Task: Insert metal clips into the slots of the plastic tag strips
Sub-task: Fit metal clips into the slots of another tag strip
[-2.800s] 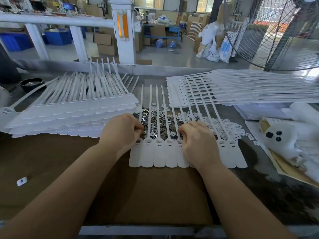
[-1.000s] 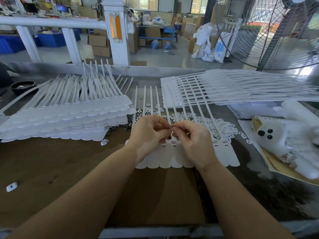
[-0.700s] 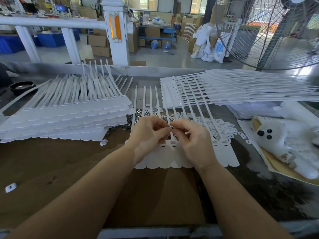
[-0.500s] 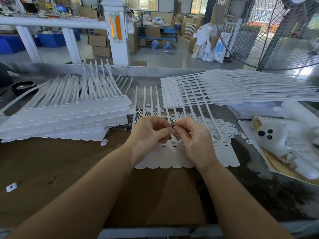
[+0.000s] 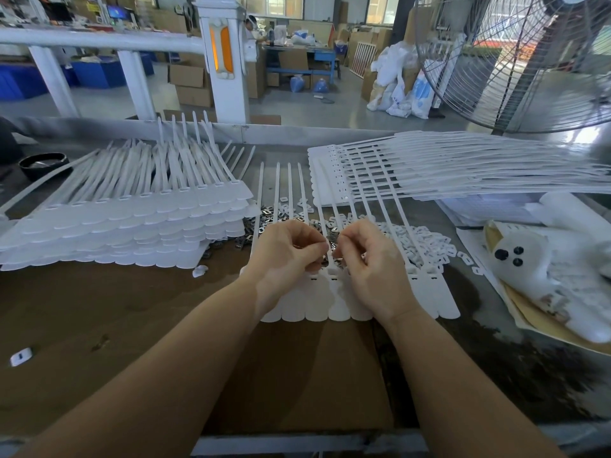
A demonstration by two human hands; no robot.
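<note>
Left hand [image 5: 287, 256] and right hand [image 5: 370, 262] meet fingertip to fingertip over the tag strip [image 5: 322, 302] mid-table, pinching something tiny; metal clips [image 5: 267, 215] heaped just behind, strip stack [image 5: 125, 223] toward the left edge.

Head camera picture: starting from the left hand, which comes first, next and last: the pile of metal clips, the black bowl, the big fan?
From the left hand:
1. Pile of metal clips, just beyond the fingers.
2. Black bowl, far left.
3. Big fan, far right, behind the table.
</note>
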